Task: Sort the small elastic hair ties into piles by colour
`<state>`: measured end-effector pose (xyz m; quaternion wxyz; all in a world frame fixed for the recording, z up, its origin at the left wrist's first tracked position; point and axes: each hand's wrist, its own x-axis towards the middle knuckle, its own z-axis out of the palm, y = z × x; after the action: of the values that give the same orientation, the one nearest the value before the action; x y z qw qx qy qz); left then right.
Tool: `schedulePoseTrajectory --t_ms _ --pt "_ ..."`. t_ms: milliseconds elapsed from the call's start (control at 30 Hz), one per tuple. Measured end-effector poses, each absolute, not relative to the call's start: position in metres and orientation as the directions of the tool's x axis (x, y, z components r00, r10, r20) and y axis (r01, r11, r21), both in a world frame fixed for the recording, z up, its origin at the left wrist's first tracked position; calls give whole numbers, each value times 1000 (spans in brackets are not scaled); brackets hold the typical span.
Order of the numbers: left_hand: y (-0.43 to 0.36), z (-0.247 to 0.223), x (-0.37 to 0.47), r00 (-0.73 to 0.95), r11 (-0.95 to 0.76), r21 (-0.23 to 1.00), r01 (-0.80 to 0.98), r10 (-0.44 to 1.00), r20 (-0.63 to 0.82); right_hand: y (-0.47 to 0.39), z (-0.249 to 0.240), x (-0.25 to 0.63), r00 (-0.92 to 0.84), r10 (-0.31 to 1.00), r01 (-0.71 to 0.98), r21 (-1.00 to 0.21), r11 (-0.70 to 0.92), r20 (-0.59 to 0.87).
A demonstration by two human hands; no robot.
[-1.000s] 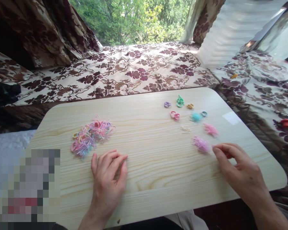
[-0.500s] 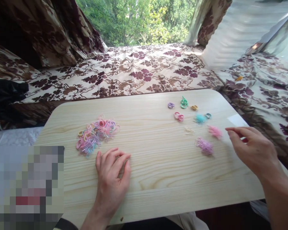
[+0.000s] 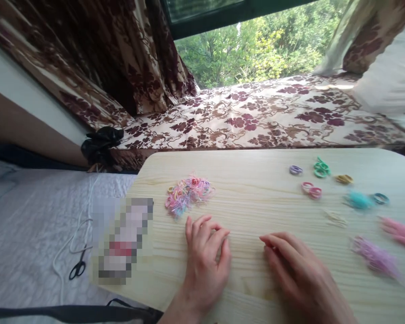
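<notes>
My left hand rests on the table just in front of a mixed pile of small hair ties in pink, lilac, blue and yellow. Its fingers are loosely curved and apart, and nothing shows in them. To its right, over the middle of the table, is my right hand, slightly blurred. The fingers lie side by side, loosely stretched, with the thumb a little below; I see nothing held. Beyond it are separate small groups: a lilac bunch, a pink bunch, and cream strands.
Farther back lie a turquoise bunch, a teal ring, yellow-brown ties, green ties, pink ties and purple ties. A blurred-out object covers the table's left edge. Black-handled scissors lie beyond it.
The view has swung left. My right hand has moved left from beside the pink bunch to the middle of the table, near my left hand, which stays by the mixed pile.
</notes>
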<state>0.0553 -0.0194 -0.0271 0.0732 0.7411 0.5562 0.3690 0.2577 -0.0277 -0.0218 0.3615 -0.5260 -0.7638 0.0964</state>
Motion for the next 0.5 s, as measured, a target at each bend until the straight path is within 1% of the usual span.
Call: schedulePoseTrajectory --t_ms 67,133,200,233,267,300,333,367,433,500 --pt "-20 -28 56 90 -364 523 771 875 475 -24 -19 256 -197 854 731 -508 455 481" --pt "-21 -29 55 91 -371 520 770 870 485 -23 -11 276 -144 852 784 -468 408 503" --pt "-21 -31 53 114 -392 509 766 863 492 -25 -1 311 -43 856 866 -409 289 514" --pt "-21 -32 52 128 -404 502 765 859 496 -28 4 332 -8 882 902 -376 210 472" --pt "-20 -33 51 144 -414 493 765 857 495 -31 9 353 53 881 933 -339 124 470" --pt "-20 -34 49 160 -425 483 766 853 496 -34 12 374 159 872 947 -320 -3 462" --pt "-19 -35 48 173 -435 473 767 849 499 -36 14 393 289 834 933 -332 -135 471" --pt "-19 -36 47 184 -443 462 768 845 502 -38 16 409 354 799 920 -333 -206 485" --pt "-18 -38 46 201 -455 442 773 837 510 -39 15 434 416 782 903 -316 -293 465" --pt "-17 -39 45 214 -464 419 781 828 518 -35 12 447 427 829 890 -328 -316 362"
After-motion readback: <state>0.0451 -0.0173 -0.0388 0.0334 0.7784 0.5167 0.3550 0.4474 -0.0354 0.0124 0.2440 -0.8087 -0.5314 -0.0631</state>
